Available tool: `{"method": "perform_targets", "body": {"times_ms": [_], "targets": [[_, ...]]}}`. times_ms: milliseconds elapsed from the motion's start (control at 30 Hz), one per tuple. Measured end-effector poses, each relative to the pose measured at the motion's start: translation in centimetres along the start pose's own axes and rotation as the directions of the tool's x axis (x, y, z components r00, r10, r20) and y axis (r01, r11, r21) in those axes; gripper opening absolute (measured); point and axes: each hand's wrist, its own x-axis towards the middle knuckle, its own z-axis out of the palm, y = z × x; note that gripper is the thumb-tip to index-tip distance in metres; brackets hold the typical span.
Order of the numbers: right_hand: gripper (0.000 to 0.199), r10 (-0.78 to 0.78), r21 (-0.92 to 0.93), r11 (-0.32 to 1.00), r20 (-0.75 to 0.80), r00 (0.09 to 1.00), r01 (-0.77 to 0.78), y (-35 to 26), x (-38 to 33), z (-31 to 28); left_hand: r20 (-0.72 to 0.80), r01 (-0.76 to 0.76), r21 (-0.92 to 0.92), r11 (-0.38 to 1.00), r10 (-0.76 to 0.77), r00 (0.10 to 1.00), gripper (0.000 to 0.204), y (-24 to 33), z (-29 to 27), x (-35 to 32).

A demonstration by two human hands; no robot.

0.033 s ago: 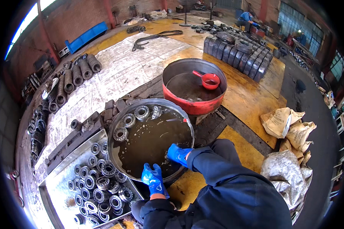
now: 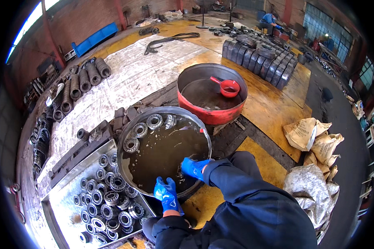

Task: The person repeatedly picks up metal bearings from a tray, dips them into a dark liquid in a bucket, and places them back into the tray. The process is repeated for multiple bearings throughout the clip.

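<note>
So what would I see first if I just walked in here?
Probably the big round metal basin of murky brown liquid in the middle, with two blue-gloved hands at its near rim, left hand and right hand. Behind it stands a red tub with a red scoop inside, and lower left a tray of shiny bearing rings.

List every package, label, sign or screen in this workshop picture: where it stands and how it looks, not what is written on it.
Tan sacks: two or three slumped bags on the floor to the right, brown, crumpled.
Grey-white sack: just below them, creased, dirty.
No signs or screens can be made out.
</note>
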Motion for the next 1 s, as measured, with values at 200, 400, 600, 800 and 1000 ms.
{"method": "perform_targets", "body": {"times_ms": [200,400,600,800,1000], "targets": [[0.025,0.494,0.565,0.680,0.119,0.861,-0.468,-1.6,-1.4,-1.7,-0.044,0.012,0.043,0.999,-0.011,0.999,0.046,-1.9,-1.1,0.0],[0.025,0.351,0.414,0.838,0.090,0.932,-0.356,0.2,1.5,3.1,-0.004,0.013,-0.024,1.000,-0.013,1.000,0.048,0.1,-0.2,-0.3],[0.022,0.228,0.144,0.963,0.032,0.973,-0.230,0.2,0.9,0.8,-0.051,-0.018,-0.002,1.000,0.018,0.999,0.045,0.1,0.2,-0.3],[0.013,0.444,0.565,0.759,-0.083,0.892,-0.325,-1.1,-2.8,1.5,0.003,0.042,0.029,0.999,-0.042,0.999,0.045,-0.4,-1.2,-0.1],[0.021,0.076,0.035,0.997,-0.170,0.982,-0.071,1.9,1.5,3.9,-0.030,-0.055,-0.025,0.998,0.054,0.998,0.044,1.8,0.7,-0.2]]}}
